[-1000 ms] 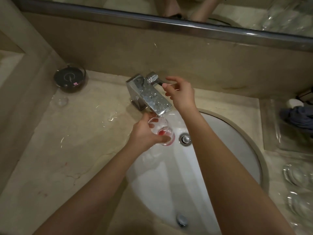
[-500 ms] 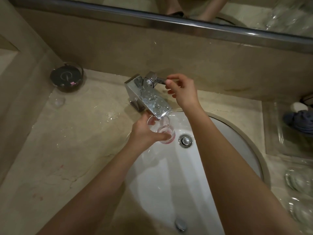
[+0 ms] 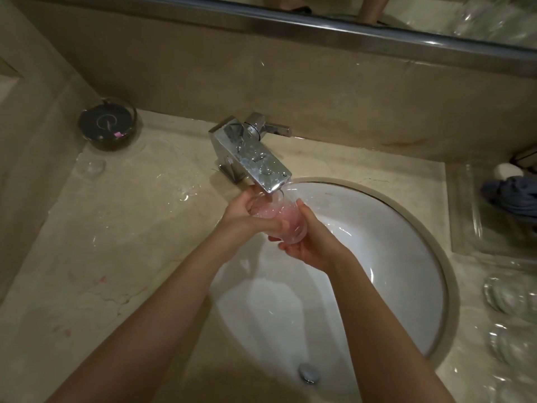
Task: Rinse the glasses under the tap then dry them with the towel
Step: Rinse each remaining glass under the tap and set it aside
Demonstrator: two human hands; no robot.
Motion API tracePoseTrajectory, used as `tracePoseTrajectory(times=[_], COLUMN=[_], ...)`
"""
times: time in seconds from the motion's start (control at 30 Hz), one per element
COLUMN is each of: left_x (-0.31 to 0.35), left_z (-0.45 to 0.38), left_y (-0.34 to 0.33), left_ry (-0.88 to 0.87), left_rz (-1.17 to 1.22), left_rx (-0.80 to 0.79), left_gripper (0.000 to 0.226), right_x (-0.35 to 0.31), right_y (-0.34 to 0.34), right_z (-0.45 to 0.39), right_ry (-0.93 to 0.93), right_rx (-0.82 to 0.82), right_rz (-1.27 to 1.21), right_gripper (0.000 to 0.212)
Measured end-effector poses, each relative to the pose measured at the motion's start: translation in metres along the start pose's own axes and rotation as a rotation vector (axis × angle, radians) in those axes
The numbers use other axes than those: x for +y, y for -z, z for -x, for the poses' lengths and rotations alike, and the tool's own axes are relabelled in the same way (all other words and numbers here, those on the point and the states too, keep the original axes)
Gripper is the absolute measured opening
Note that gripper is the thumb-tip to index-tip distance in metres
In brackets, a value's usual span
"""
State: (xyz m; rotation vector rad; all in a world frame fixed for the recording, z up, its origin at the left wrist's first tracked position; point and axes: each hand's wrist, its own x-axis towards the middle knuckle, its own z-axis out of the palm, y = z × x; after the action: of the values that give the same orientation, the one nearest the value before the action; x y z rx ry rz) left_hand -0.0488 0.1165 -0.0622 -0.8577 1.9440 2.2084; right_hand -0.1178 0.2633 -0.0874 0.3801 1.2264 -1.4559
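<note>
The marble tabletop (image 3: 125, 234) is beige, wet in patches, and runs along the backsplash below a mirror edged with a metal rail (image 3: 319, 23). Set into the tabletop is a white oval sink (image 3: 392, 257), with its overflow fitting (image 3: 308, 373) on the near wall. A clear tray (image 3: 465, 216) at the right edge carries a blue towel (image 3: 514, 196) (bunched, with a small white object just behind it). Nearer the camera on the right stand further clear glasses (image 3: 505, 298), blurred at the frame edge.

A square chrome tap (image 3: 252, 158) is mounted at the back rim of the sink; its lever handle (image 3: 273, 128) points right, and its spout reaches out over the basin.

At the back left corner sits a round glass dish (image 3: 107, 123) with a dark insert bearing a single pale letter-like mark, possibly a "G" (not legible with certainty).

The left hand (image 3: 247, 216) grips the drinking glass (image 3: 279, 216) from the left, fingers curled round its wall. The right hand (image 3: 311, 242) grips the same glass from the right and beneath. The glass is held directly under the spout, over the back of the sink. Its long axis is tilted: mouth up and away toward the spout, base down toward the camera and right. It contains pink-tinted water. No writing is visible on the glass.
</note>
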Motion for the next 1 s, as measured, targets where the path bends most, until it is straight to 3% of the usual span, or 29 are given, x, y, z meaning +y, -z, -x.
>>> tracePoseTrajectory(times=[0.07, 0.13, 0.27, 0.37, 0.5, 0.57, 0.67, 0.7, 0.8, 0.87, 1.0], left_x=[0.001, 0.0, -0.001, 0.004, 0.011, 0.012, 0.015, 0.018, 0.024, 0.025, 0.025], left_z=[0.001, 0.002, 0.004, 0.0, -0.005, -0.006, -0.006, -0.007, -0.01, -0.014, -0.014], left_y=[0.001, 0.003, 0.0, -0.006, -0.01, -0.011, -0.015, -0.017, -0.018, -0.019, -0.02], left_ry=[-0.028, -0.082, -0.036, 0.042, 0.105, 0.075, 0.025, 0.014, -0.008, 0.01, 0.005], left_rz=[-0.064, -0.212, -0.24, -0.139, -0.056, -0.094, -0.101, -0.089, -0.043, -0.024, -0.065], left_rx=[0.06, 0.132, -0.183, -0.235, -0.194, -0.219, -0.255, -0.251, -0.213, -0.206, -0.216], left_gripper=[0.071, 0.051, 0.002, 0.02, 0.021, 0.02, 0.017, 0.016, 0.039, 0.026, 0.024], right_x=[0.001, 0.003, 0.009, 0.012, 0.012, 0.007, -0.004, -0.007, -0.01, -0.007, -0.003], right_y=[0.0, 0.006, 0.011, 0.011, 0.013, 0.012, 0.007, 0.006, 0.012, 0.019, 0.018], right_z=[0.003, 0.001, 0.004, 0.008, 0.01, 0.013, 0.016, 0.016, 0.018, 0.019, 0.02], right_ry=[0.052, 0.119, 0.255, 0.339, 0.466, 0.395, 0.187, 0.179, 0.289, 0.383, 0.325], right_rx=[0.057, 0.104, 0.04, -0.019, -0.026, -0.032, -0.001, 0.014, 0.013, 0.001, 0.03], right_rz=[-0.077, -0.057, 0.062, 0.012, 0.019, 0.031, 0.061, 0.057, 0.059, 0.095, -0.008], right_gripper=[0.059, 0.055, 0.052, 0.039, 0.045, 0.037, 0.063, 0.062, 0.027, 0.013, 0.036])
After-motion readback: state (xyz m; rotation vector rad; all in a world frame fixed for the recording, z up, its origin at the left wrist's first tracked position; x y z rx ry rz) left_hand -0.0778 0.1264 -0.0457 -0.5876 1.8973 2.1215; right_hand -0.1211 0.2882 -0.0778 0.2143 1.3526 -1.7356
